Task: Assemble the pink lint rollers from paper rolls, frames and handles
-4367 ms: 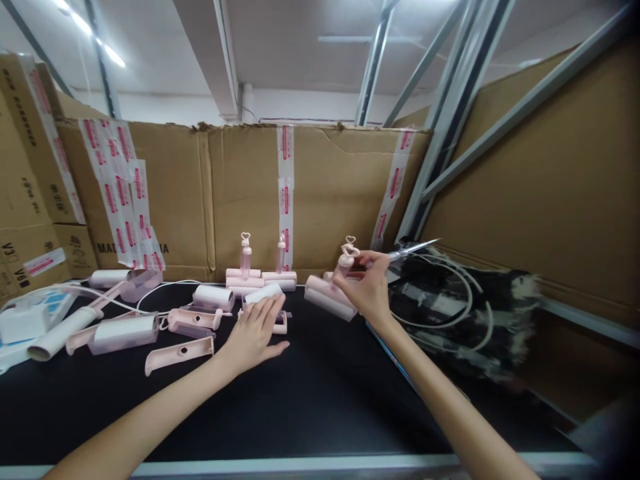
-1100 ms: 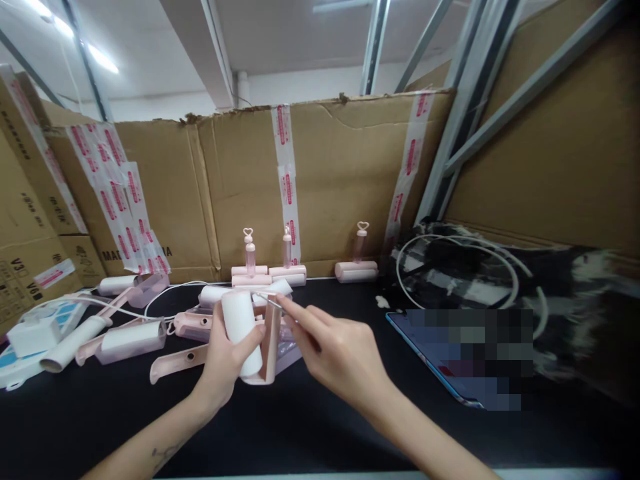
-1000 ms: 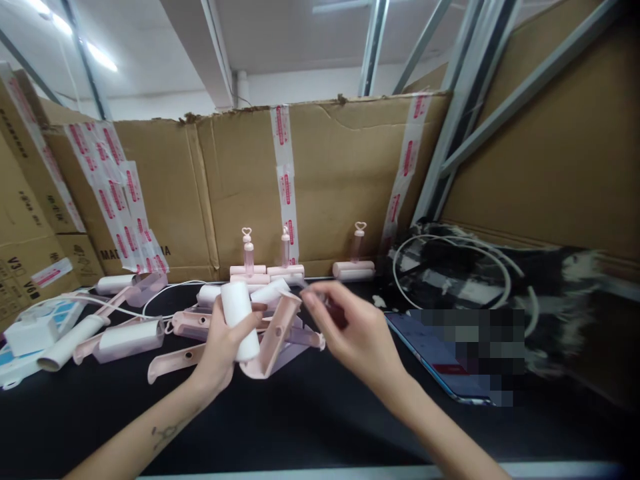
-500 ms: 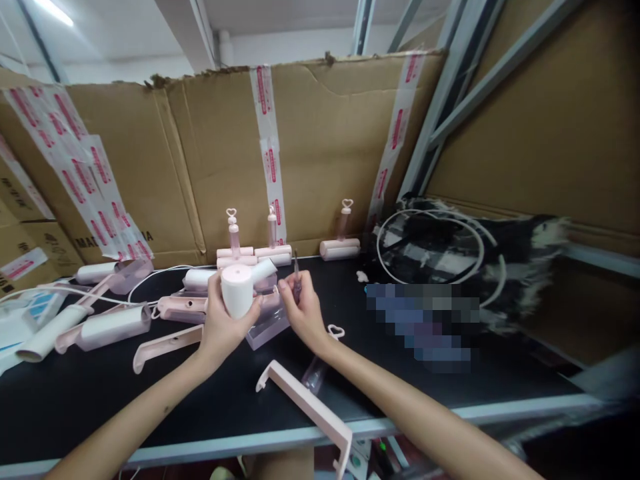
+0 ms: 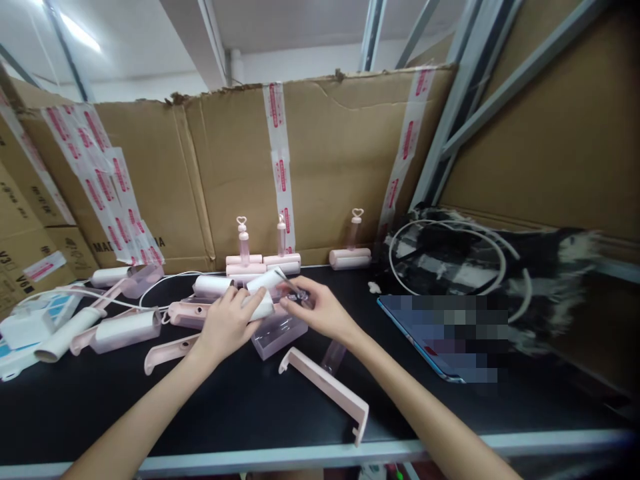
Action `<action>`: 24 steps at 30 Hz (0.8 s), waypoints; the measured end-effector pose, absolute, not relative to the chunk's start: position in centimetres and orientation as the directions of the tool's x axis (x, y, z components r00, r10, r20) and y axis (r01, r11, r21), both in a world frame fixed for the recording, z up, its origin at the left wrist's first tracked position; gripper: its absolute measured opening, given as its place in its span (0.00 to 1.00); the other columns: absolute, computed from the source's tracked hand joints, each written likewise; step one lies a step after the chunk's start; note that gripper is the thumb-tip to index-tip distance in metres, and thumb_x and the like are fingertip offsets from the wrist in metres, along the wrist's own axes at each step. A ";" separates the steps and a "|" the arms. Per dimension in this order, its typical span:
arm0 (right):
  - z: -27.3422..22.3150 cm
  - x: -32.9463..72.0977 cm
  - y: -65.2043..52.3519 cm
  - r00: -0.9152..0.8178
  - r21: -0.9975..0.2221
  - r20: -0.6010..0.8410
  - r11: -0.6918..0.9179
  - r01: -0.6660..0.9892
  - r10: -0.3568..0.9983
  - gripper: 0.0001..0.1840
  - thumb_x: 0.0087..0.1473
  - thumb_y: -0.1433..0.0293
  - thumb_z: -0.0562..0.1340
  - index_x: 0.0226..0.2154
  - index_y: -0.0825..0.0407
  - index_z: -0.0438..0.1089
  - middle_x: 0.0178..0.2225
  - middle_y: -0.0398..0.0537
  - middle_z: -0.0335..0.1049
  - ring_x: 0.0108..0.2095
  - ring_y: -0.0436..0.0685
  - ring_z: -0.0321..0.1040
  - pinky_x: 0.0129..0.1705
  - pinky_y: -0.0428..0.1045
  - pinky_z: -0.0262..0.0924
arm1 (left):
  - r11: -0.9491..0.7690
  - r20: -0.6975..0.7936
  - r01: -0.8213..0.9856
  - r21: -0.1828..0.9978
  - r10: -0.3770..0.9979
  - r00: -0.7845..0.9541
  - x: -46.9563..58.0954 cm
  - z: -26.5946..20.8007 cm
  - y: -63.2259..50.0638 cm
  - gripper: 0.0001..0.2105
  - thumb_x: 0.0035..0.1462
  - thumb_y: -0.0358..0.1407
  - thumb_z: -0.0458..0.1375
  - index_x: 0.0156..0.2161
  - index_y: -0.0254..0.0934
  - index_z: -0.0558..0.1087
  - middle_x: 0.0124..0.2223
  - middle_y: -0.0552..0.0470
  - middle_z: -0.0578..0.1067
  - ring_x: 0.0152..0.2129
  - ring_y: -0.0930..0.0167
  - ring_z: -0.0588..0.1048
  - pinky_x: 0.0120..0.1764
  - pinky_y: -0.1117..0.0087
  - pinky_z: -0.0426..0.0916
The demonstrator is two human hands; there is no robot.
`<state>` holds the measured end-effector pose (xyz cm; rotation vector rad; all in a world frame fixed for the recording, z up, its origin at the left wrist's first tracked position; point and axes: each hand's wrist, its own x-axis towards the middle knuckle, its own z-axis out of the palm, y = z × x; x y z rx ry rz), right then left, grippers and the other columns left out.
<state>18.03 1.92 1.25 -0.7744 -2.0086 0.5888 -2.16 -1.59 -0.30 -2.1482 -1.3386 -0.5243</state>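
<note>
Extending both forearms from the near edge over the counter [image 5: 225, 417]. Gripping white roll [image 5: 261, 307] in left hand [image 5: 225, 323], back upward, with fingers curled over the roll. Pinching thin pointed tool [image 5: 299, 293] between thumb and fingers of right hand [image 5: 323, 312], just right of the roll. Versus 0.5 s earlier: tipped the roll from upright toward the right; swung the tool from upward to far left. Seen again nearer: pink handle [image 5: 327, 385], resting on the counter.
</note>
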 end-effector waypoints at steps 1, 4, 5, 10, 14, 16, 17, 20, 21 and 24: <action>1.0 17.9 1.7 -0.455 -0.663 0.543 0.693 0.282 0.705 0.12 0.50 0.66 0.59 0.39 0.54 0.67 0.37 0.47 0.70 0.38 0.54 0.67 0.40 0.47 0.59 | -0.361 0.579 0.898 -0.254 0.687 0.440 -2.1 -0.5 -1.6 0.20 0.55 0.38 0.53 0.54 0.40 0.63 0.39 0.46 0.73 0.37 0.63 0.67 0.33 0.69 0.65; 0.3 17.4 1.3 -0.471 -0.664 0.518 0.683 0.305 0.714 0.15 0.48 0.70 0.60 0.41 0.53 0.66 0.38 0.46 0.70 0.39 0.54 0.67 0.40 0.47 0.59 | -0.384 0.586 0.889 -0.249 0.671 0.454 -1.8 -0.7 -1.9 0.18 0.54 0.37 0.53 0.52 0.40 0.66 0.41 0.46 0.73 0.39 0.62 0.67 0.35 0.66 0.65; 0.3 17.3 1.3 -0.466 -0.658 0.519 0.683 0.316 0.716 0.15 0.48 0.70 0.60 0.41 0.53 0.65 0.38 0.45 0.70 0.39 0.54 0.67 0.40 0.47 0.59 | -0.388 0.592 0.889 -0.245 0.666 0.454 -1.7 -0.7 -1.9 0.18 0.54 0.36 0.54 0.51 0.40 0.66 0.41 0.46 0.73 0.39 0.62 0.67 0.35 0.66 0.64; 1.8 18.8 1.2 -0.498 -0.572 0.495 0.699 0.429 0.712 0.09 0.51 0.68 0.56 0.37 0.53 0.65 0.33 0.44 0.69 0.31 0.51 0.66 0.33 0.46 0.58 | -0.344 0.609 0.908 -0.237 0.676 0.415 -2.0 -0.4 -1.8 0.19 0.54 0.38 0.54 0.53 0.41 0.65 0.39 0.46 0.72 0.36 0.64 0.70 0.34 0.68 0.63; 3.2 20.6 0.7 -0.513 -0.442 0.487 0.706 0.553 0.707 0.09 0.53 0.67 0.55 0.36 0.50 0.68 0.31 0.43 0.71 0.29 0.51 0.67 0.30 0.45 0.57 | -0.243 0.627 0.946 -0.214 0.708 0.324 -2.5 0.0 -1.5 0.19 0.56 0.39 0.53 0.53 0.41 0.65 0.38 0.47 0.73 0.34 0.66 0.71 0.31 0.70 0.61; 3.3 21.0 0.4 -0.496 -0.406 0.506 0.703 0.584 0.705 0.10 0.53 0.67 0.56 0.36 0.49 0.70 0.32 0.43 0.73 0.31 0.53 0.68 0.31 0.45 0.57 | -0.225 0.635 0.953 -0.202 0.711 0.302 -2.6 0.1 -1.4 0.19 0.56 0.39 0.53 0.53 0.41 0.65 0.37 0.48 0.73 0.35 0.66 0.71 0.31 0.71 0.61; 3.3 21.0 0.3 -0.491 -0.398 0.514 0.703 0.590 0.703 0.10 0.52 0.67 0.56 0.36 0.49 0.71 0.31 0.43 0.73 0.31 0.53 0.69 0.32 0.45 0.58 | -0.222 0.637 0.954 -0.200 0.711 0.299 -2.7 0.2 -1.4 0.19 0.56 0.39 0.53 0.53 0.41 0.65 0.37 0.48 0.73 0.35 0.66 0.71 0.32 0.71 0.61; 3.0 20.9 0.1 -0.481 -0.385 0.521 0.697 0.605 0.705 0.10 0.51 0.68 0.56 0.35 0.49 0.72 0.31 0.43 0.74 0.31 0.53 0.70 0.34 0.45 0.59 | -0.217 0.639 0.955 -0.201 0.710 0.296 -2.7 0.1 -1.2 0.19 0.55 0.40 0.53 0.53 0.41 0.65 0.37 0.48 0.73 0.35 0.66 0.71 0.32 0.71 0.61; 2.9 20.8 0.1 -0.478 -0.380 0.521 0.694 0.612 0.707 0.11 0.51 0.68 0.56 0.35 0.49 0.72 0.31 0.42 0.75 0.31 0.53 0.70 0.34 0.45 0.59 | -0.215 0.637 0.955 -0.205 0.711 0.297 -2.7 0.0 -1.2 0.19 0.56 0.40 0.53 0.53 0.41 0.65 0.37 0.48 0.73 0.35 0.66 0.71 0.32 0.71 0.61; 2.9 20.9 0.0 -0.475 -0.344 0.518 0.681 0.646 0.712 0.12 0.50 0.68 0.57 0.35 0.49 0.74 0.32 0.43 0.76 0.32 0.55 0.71 0.33 0.45 0.60 | -0.223 0.621 0.946 -0.236 0.714 0.323 -2.7 -0.2 -1.3 0.20 0.56 0.40 0.52 0.54 0.42 0.64 0.37 0.48 0.73 0.34 0.65 0.71 0.30 0.70 0.60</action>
